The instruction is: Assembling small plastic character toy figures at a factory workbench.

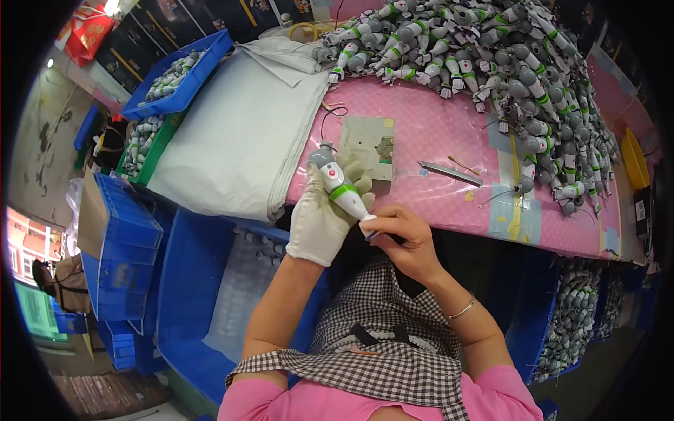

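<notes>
A toy arm (335, 182) in white, grey and green, with a red dot on it, lies slantwise across my gloved left hand (321, 214). The glove is white, and its fingers wrap round the toy arm from beneath. My bare right hand (405, 238) pinches the lower, narrow end of the same piece between thumb and fingers. A thin dark cord rises from the grey upper end. Just behind my hands, a flat metal plate (359, 130) with a small fixture rests on the pink table cover (421, 133).
Many similar toy arms (533, 84) are heaped at the back and right. A tweezer-like metal tool (451, 173) lies right of the plate. White sheets (239, 126) cover the table's left. Blue bins (189, 281) stand below; a blue tray (175, 77) of parts sits at far left.
</notes>
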A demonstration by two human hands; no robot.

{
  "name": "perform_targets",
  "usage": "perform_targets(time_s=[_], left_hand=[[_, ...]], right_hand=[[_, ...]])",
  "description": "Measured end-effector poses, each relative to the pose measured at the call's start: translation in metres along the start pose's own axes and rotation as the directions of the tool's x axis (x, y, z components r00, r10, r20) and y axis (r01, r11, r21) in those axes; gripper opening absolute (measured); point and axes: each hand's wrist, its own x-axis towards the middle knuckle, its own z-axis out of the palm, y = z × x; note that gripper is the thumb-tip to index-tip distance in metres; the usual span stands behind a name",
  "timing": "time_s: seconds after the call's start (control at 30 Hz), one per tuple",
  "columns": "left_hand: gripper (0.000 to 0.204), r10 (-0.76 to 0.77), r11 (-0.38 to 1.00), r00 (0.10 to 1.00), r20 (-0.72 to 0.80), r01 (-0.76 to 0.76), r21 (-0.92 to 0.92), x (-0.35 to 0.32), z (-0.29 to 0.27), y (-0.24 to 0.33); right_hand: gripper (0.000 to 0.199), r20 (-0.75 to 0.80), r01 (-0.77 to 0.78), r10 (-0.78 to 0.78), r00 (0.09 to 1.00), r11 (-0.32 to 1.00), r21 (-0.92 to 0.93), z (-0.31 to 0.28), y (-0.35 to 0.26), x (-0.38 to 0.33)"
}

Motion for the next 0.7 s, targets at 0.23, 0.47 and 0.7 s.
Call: perform_targets(time_s=[0.23,0.47,0.7], left_hand=[[0.063,-0.097,0.989,0.995,0.017,0.094,0.114,-0.005,-0.011,-0.013],[0.07,-0.432,0.894,0.901,0.031,0.424,0.146,-0.02,-0.021,-0.032],[0.054,-0.384,0.834,0.922,0.054,0.32,0.45,-0.028,-0.021,-0.038]], right_hand=[[0.039,-0.096,-0.455,0.462,0.882,0.886,0.086,-0.035,-0.032,0.034],[0.036,-0.249,-0.36,0.539,0.805,0.776,0.518,-0.054,-0.018,0.058],[0.029,-0.294,-0.4,0.576,0.763,0.778,0.485,-0.06,-0.025,0.055]])
